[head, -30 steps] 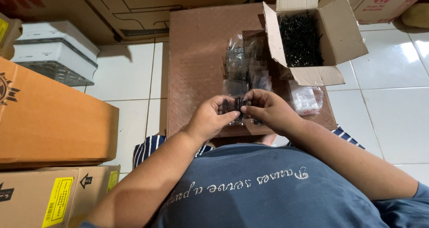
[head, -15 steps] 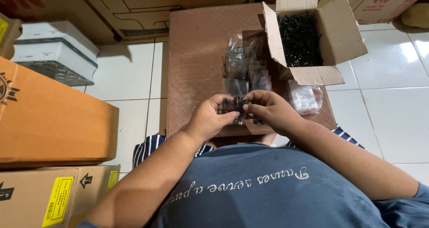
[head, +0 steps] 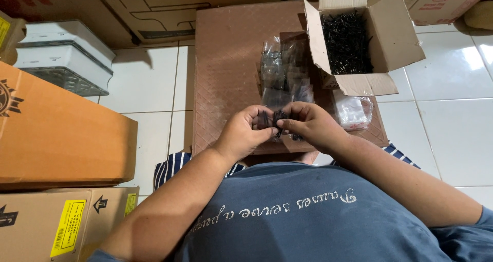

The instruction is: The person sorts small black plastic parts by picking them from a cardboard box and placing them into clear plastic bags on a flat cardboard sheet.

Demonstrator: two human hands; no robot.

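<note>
The left hand point(head: 245, 133) and the right hand point(head: 310, 124) meet over the near edge of a brown board point(head: 226, 72), fingers of both curled and pinched on a small clear bag of dark screws point(head: 277, 119) held between them. Just beyond lie more clear bags point(head: 285, 72), and to the right an open cardboard box point(head: 393, 33) holds black screws point(head: 346, 43).
</note>
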